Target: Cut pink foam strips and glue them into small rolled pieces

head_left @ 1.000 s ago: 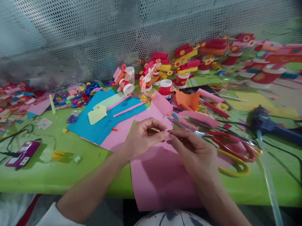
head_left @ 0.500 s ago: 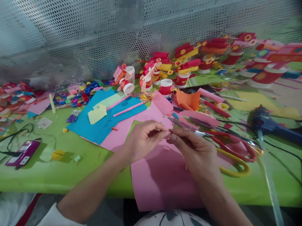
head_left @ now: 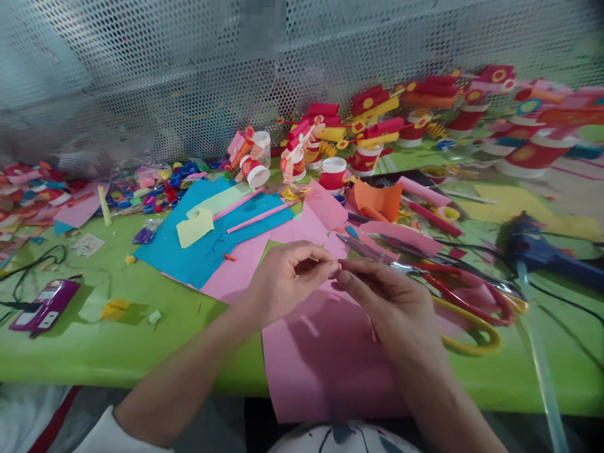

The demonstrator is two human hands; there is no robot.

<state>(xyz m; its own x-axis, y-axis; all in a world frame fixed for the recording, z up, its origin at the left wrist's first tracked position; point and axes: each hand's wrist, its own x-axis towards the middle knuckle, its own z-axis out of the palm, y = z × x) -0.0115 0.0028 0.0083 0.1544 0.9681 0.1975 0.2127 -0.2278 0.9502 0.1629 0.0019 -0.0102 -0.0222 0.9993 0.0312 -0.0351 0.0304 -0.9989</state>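
- Far side: we see a perforated panel (head_left: 163, 67) backing the green table (head_left: 86, 357).
- Along it, we find red-and-white cups (head_left: 366, 161), many topped with coloured rolls.
- Back left: we note a heap of colourful caps (head_left: 171, 191).
- Nearer, we see a blue sheet (head_left: 165, 257) under a pale green scrap (head_left: 196, 230).
- Left: we log a purple power strip (head_left: 48, 305), black cord (head_left: 25, 306) attached.
- Right: we record a dark blue glue gun (head_left: 546, 250).

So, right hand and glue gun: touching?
Apart. The head view shows a plain gap: the red scissors handle and some green table lie between right hand and glue gun.
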